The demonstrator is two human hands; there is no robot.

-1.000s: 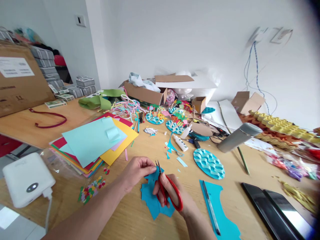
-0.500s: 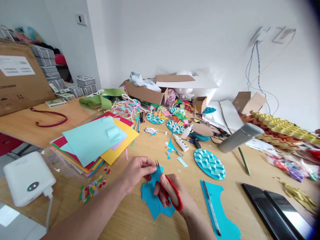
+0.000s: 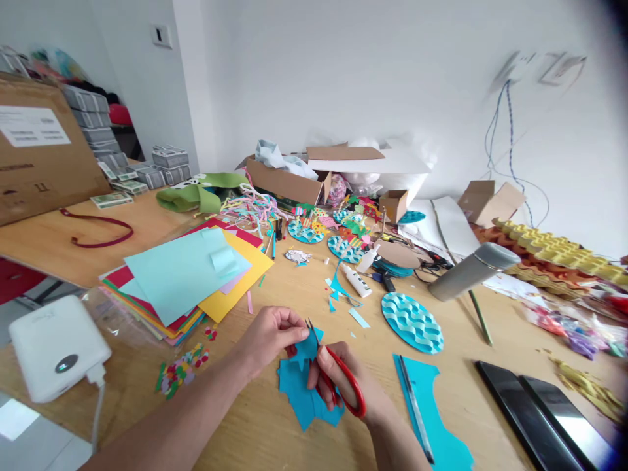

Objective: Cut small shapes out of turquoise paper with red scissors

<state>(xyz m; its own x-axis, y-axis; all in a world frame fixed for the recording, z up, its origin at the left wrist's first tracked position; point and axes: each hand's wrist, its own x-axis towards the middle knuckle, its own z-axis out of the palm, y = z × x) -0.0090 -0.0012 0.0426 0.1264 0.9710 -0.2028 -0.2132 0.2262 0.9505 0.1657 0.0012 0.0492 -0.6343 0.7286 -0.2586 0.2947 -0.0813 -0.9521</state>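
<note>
Between the fingers of my left hand (image 3: 275, 337) is pinched a small blue paper piece (image 3: 305, 350) with a jagged outline. My right hand (image 3: 343, 379) grips red-handled scissors (image 3: 354, 386), their narrow blades pointing up and away at the paper's upper edge, slightly apart. Below both hands, more blue paper (image 3: 299, 396) with pointed edges lies on the table. To the right rests a larger blue paper offcut (image 3: 432, 418) with a pen (image 3: 415, 409) lying across it. My right fingers partly cover the scissors' handles.
A stack of coloured paper (image 3: 186, 275) lies left, near a white power bank (image 3: 59, 347). Ahead are a glue bottle (image 3: 356, 281) and a wavy-patterned blue oval (image 3: 412, 322). A grey flask (image 3: 473, 271) and dark phones (image 3: 515, 405) are at the right.
My right hand and the scissors have shifted slightly right. The blue piece in my left hand has turned a little, and the view has moved slightly.
</note>
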